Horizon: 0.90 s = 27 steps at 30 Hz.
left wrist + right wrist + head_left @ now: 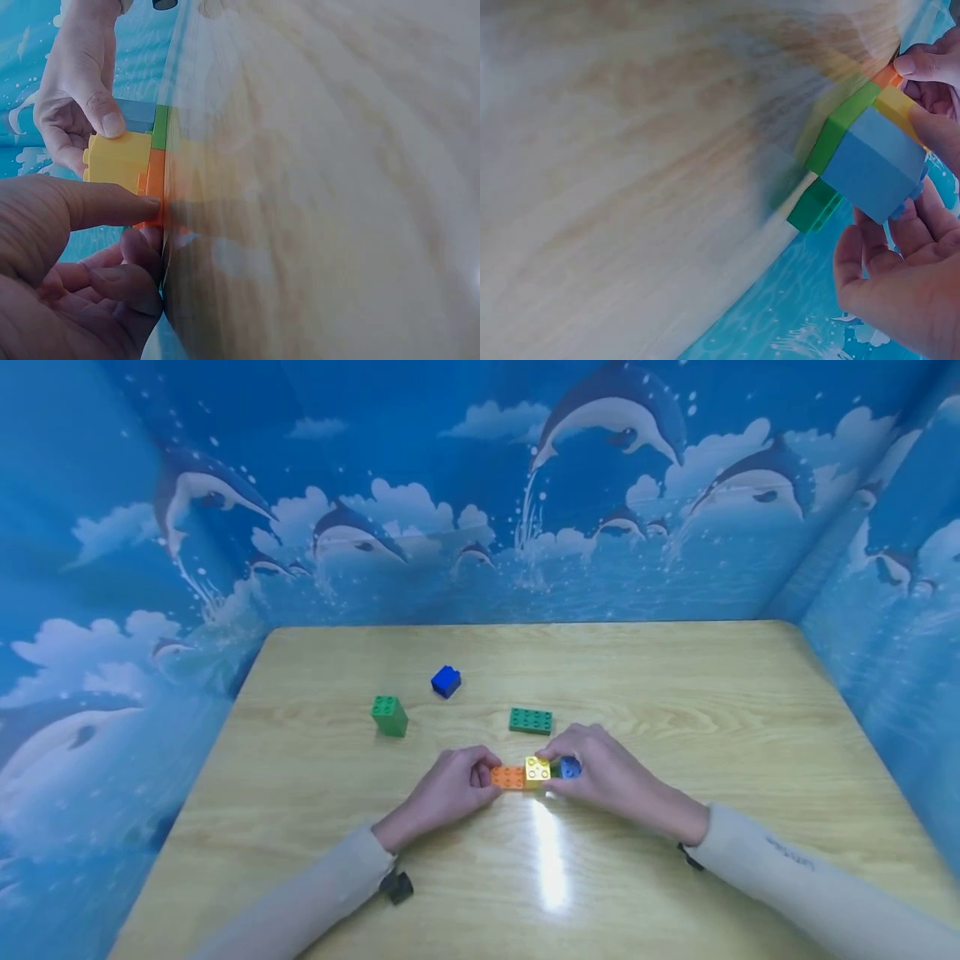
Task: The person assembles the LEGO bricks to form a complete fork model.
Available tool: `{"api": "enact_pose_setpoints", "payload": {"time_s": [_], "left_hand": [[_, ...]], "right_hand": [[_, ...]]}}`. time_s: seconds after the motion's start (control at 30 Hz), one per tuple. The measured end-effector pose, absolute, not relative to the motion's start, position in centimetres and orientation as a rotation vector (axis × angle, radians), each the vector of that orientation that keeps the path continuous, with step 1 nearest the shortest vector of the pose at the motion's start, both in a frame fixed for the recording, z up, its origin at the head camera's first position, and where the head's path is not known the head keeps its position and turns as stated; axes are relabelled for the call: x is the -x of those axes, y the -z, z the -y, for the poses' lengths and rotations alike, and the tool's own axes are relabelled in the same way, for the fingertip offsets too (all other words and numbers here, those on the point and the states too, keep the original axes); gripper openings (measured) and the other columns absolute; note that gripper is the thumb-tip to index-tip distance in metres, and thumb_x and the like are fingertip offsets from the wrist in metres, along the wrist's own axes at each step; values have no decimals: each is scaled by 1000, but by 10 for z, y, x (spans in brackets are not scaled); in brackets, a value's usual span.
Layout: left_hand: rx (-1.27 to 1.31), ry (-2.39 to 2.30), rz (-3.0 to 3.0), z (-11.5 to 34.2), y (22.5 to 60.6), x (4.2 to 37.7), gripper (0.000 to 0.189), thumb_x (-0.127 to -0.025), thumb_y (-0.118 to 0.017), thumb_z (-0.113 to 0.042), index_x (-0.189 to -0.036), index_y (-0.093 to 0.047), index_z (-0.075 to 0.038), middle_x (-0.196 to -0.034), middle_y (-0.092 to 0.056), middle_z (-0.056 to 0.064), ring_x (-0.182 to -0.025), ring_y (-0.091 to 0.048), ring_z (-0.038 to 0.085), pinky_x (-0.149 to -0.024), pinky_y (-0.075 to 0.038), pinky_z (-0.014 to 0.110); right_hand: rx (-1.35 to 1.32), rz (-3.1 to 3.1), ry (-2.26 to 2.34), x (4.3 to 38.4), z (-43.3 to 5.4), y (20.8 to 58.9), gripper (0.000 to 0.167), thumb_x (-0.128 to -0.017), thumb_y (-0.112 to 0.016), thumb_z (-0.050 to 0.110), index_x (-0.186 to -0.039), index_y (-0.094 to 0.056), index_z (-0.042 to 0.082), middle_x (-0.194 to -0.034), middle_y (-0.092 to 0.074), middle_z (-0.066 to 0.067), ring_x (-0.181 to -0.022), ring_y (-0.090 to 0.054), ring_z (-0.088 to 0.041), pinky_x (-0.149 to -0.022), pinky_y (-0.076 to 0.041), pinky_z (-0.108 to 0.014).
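A row of joined toy building bricks lies on the table in front of me. My left hand [452, 787] pinches the flat orange brick [507, 777] at the row's left end between thumb and fingers. My right hand [609, 774] grips the yellow brick [537, 768], its thumb on the near side. That yellow brick sits over the seam between the orange brick and a flat light green brick [845, 126]. Beside it on the light green brick stands a blue brick [874, 165], partly under my right hand in the head view.
Just behind the row lies a flat dark green brick [531, 720]. A tall green brick [390, 717] stands to the left, with a dark blue brick [446, 682] farther back. A dolphin-print curtain [420, 568] surrounds the wooden table [675, 677].
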<state>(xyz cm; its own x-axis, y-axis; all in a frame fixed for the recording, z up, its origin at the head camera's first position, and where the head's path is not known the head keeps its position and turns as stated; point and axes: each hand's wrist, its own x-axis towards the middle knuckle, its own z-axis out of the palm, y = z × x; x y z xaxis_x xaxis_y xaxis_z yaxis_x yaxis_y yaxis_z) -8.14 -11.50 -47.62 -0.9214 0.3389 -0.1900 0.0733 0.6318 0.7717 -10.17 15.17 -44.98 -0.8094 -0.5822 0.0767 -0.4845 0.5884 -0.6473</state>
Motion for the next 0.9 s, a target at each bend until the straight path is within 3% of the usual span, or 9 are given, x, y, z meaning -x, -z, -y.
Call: {"api": "enact_pose_setpoints", "payload": {"time_s": [0.33, 0.53, 0.7, 0.9], "left_hand": [[-351, -1192, -2541, 117, 475, 79, 39, -93, -85, -9, -129, -72, -6, -91, -65, -5, -75, -60, 14, -65, -53, 26], [-260, -1276, -2617, 121, 475, 80, 35, -97, -79, -14, -130, -71, -10, -97, -66, -5, -80, -62, 15, -68, -54, 30], [-118, -1379, -2704, 126, 473, 85, 44, -98, -78, -14, -140, -64, -9, -114, -65, 3, -87, -60, 16, -73, -56, 32], [34, -1443, -2781, 128, 470, 92, 68, -99, -77, -16, -159, -45, -7, -141, -53, 12, -94, -56, 20, -75, -53, 35]], "right_hand": [[847, -2668, 1037, 102, -153, 453, 37, -83, -99, 23, -115, -83, 16, -110, -74, 7, -98, -62, -14, -87, -49, -42], [808, -2590, 1125, 103, -154, 453, 36, -83, -98, 18, -115, -83, 16, -109, -73, 6, -98, -64, -15, -82, -57, -34], [770, -2557, 1177, 102, -154, 454, 36, -82, -98, 16, -115, -83, 16, -108, -72, 5, -95, -64, -14, -79, -58, -32], [741, -2553, 1207, 102, -154, 457, 38, -80, -99, 15, -114, -83, 16, -108, -71, 4, -94, -63, -15, -77, -59, -31]]}}
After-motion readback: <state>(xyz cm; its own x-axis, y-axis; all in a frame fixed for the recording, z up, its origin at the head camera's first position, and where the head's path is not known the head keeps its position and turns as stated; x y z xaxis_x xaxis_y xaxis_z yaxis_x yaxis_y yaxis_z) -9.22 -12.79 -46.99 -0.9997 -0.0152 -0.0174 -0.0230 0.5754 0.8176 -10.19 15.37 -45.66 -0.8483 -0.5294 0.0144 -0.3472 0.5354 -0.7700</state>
